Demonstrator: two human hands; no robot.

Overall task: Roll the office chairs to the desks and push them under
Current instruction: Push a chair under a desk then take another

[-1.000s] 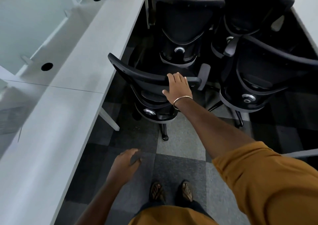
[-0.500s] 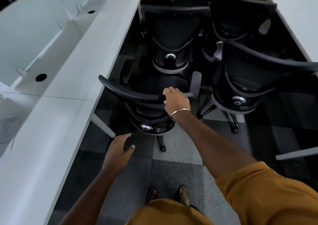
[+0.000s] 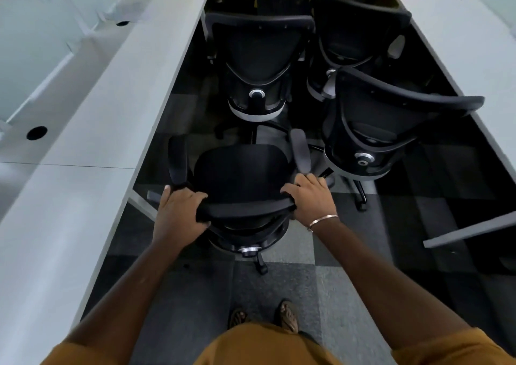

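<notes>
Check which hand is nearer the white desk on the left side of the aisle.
Left. The left hand grips the held chair's backrest at its left end, next to the left desk edge. The right hand grips the backrest's right end, farther from that desk.

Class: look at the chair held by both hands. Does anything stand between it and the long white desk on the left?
Nothing visible does. The black mesh office chair, gripped by the left hand and right hand, stands beside the long white desk; only bare carpet lies between. Its slanted desk leg is close.
</notes>
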